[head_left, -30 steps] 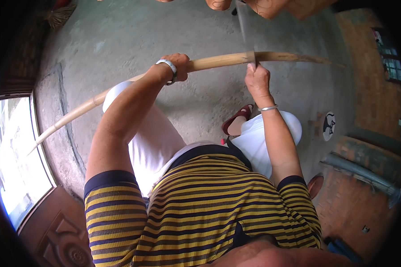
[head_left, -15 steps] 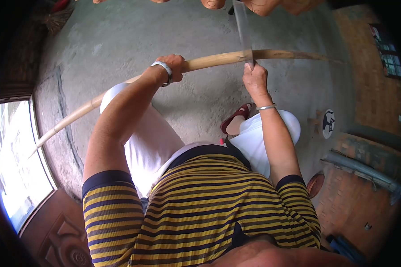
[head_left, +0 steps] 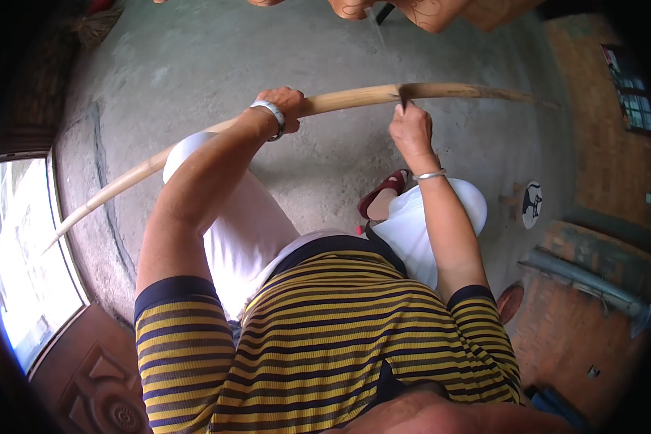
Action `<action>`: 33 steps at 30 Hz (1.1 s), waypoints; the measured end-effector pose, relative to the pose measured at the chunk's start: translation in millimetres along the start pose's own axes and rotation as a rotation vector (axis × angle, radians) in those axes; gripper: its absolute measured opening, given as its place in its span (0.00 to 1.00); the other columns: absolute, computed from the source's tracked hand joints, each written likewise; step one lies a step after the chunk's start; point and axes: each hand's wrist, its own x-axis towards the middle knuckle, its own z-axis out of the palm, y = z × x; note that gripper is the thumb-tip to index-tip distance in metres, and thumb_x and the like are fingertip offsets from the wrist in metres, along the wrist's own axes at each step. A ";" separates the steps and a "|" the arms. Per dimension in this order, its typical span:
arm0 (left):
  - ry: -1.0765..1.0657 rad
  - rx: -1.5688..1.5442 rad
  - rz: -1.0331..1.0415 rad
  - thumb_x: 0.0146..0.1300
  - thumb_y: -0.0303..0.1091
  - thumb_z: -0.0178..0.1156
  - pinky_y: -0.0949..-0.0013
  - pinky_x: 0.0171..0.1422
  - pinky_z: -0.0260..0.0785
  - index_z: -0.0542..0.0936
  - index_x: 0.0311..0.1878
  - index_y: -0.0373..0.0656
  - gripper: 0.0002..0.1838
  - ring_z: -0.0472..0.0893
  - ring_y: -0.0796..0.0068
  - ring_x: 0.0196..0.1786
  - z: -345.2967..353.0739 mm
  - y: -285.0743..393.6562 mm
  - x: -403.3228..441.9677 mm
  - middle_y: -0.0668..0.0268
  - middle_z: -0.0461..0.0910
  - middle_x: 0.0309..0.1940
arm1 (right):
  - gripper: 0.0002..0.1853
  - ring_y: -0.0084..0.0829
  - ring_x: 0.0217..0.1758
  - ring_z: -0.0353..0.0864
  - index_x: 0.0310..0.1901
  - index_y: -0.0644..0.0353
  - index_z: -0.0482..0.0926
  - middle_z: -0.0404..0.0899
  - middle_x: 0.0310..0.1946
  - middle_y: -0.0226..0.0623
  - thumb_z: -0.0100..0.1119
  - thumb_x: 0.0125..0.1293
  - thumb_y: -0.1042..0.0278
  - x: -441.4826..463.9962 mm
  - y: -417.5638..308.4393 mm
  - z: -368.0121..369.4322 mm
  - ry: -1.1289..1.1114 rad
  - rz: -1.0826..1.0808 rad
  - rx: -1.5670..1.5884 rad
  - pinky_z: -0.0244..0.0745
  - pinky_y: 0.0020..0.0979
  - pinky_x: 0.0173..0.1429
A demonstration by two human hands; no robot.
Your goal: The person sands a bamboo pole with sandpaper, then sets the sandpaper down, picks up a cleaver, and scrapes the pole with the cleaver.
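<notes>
A long bamboo pole runs across the view, pale on the left and darker right of the blade. My left hand is closed around the pole near its middle, above my left knee. My right hand is closed just below the pole, on a long flat-bladed tool whose handle my fingers hide. Its blade looks dark and narrow where it meets the pole. Farther up it shows only as a faint streak, so I cannot tell whether it has teeth.
Grey concrete floor lies under the pole. A bright doorway is at the left, with a carved wooden panel below. A grey pipe and a cat-pictured round seat are at the right. Tan shapes cross the top edge.
The blade has turned from a broad grey face to a thin, dark edge. My right hand has shifted slightly left; my left hand keeps its hold on the bamboo pole.
</notes>
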 end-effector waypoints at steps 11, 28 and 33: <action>0.019 -0.087 -0.037 0.47 0.29 0.56 0.60 0.46 0.73 0.80 0.41 0.43 0.14 0.81 0.57 0.42 3.2 -6.1 1.1 0.58 0.81 0.35 | 0.11 0.58 0.38 0.77 0.35 0.65 0.78 0.77 0.29 0.57 0.53 0.60 0.64 -3.7 21.8 -26.9 0.055 0.129 0.212 0.72 0.45 0.40; -0.058 -0.051 -0.069 0.47 0.30 0.56 0.60 0.49 0.72 0.80 0.41 0.44 0.15 0.80 0.55 0.45 -5.2 -12.7 -12.6 0.56 0.81 0.38 | 0.10 0.23 0.15 0.70 0.28 0.62 0.75 0.70 0.15 0.31 0.58 0.60 0.64 -35.4 60.4 -50.2 -0.319 0.547 0.901 0.66 0.26 0.19; -0.041 -0.119 -0.039 0.44 0.30 0.58 0.59 0.46 0.72 0.80 0.37 0.44 0.14 0.80 0.54 0.43 3.4 -29.6 -16.6 0.56 0.81 0.34 | 0.10 0.21 0.13 0.66 0.36 0.65 0.72 0.69 0.17 0.31 0.58 0.60 0.67 -32.4 82.5 -42.8 -0.113 0.571 0.944 0.63 0.25 0.15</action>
